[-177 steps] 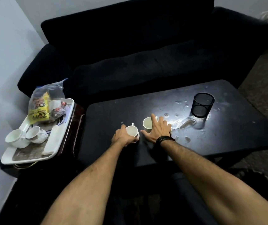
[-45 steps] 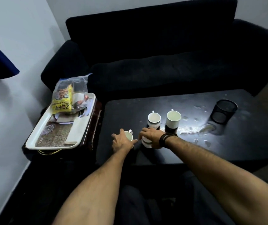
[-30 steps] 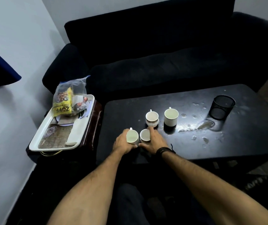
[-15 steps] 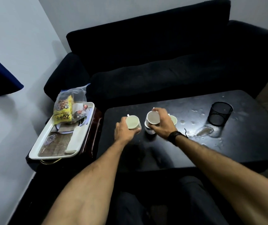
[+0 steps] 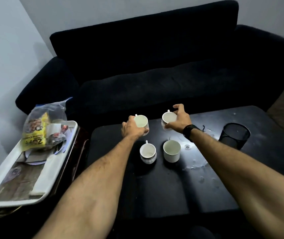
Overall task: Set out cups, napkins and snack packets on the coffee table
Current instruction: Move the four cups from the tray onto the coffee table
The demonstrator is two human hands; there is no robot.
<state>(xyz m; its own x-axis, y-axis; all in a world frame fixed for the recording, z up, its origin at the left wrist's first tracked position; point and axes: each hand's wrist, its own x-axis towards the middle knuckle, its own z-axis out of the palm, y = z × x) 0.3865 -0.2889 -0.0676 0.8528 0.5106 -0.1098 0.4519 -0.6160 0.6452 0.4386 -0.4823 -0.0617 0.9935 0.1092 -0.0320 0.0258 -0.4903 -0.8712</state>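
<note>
Several white cups are on or over the black coffee table [image 5: 172, 187]. My left hand [image 5: 131, 129] grips a plain white cup [image 5: 141, 121] at the table's far edge. My right hand [image 5: 179, 119] holds a patterned white cup [image 5: 168, 118] just to its right, fingers partly spread over it. Two more cups stand free nearer to me: a ribbed cup [image 5: 147, 153] and a plain cup [image 5: 171, 150]. A clear bag of snack packets [image 5: 43, 128] lies on the white tray [image 5: 51, 173] at the left, with folded white napkins [image 5: 46, 176] beside it.
A black mesh cup holder [image 5: 235, 135] stands at the table's right. Water drops and a wet patch [image 5: 196, 165] lie to the right of the near cups. A black sofa [image 5: 155, 75] sits directly behind the table. The tray rests on a dark side table.
Both hands lifted a cup each from the near part of the table and carried them to its far edge. The other two cups stayed in place.
</note>
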